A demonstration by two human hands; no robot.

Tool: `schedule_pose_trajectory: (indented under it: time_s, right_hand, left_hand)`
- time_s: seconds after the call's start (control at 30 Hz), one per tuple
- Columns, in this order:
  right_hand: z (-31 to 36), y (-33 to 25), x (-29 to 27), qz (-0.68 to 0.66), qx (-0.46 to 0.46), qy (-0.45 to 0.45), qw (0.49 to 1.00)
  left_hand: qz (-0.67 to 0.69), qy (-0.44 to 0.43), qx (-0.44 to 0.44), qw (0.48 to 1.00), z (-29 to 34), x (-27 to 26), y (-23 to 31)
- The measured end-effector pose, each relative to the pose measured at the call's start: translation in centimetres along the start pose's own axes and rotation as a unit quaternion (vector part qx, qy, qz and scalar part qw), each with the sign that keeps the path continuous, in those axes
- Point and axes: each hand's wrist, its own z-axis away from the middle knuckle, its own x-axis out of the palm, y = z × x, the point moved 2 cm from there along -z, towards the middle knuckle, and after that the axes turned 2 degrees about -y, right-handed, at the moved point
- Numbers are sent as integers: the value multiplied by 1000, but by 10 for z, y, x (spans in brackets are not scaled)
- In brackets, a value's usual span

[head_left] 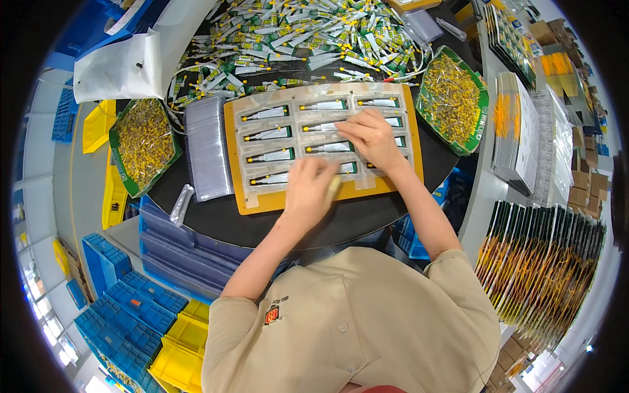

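Observation:
An orange-yellow board (260, 205) lies before me, bearing clear plastic pockets in three columns. Small white-and-green tubes with yellow caps sit in the pockets, such as a tube (268, 133) in the left column. My right hand (375, 139) is over the middle and right columns, its thumb and fingers pinched together at the right end of a tube (317, 127); whatever is between them is too small to make out. Over the board's lower middle, my left hand (309, 188) is smeared by motion. A yellowish blur shows beside its fingers, and I cannot tell what it is.
Many loose tubes (282, 39) are heaped behind the board. Green boxes of yellow-tipped pieces stand left (145, 144) and right (451, 98). Stacked clear plastic covers (208, 147) adjoin the board's left side. Blue crates (124, 321) and yellow bins (180, 354) stand lower left; packed cards (537, 262) lie right.

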Motion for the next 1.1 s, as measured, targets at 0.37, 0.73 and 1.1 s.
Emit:
schedule_pose_trajectory:
  time_s: [0.37,0.73,1.1]
  right_hand:
    - [24,-12,-6,-9,-17,-57,998]
    - [50,37,-72,38,77,-35,996]
    - [71,16,-86,-12,92,-36,995]
  left_hand:
    - [-254,-70,-55,963,-7,-48,-67]
    - [-284,-66,-48,955,-48,-45,-92]
    - [-205,-176,25,962,-35,-16,-24]
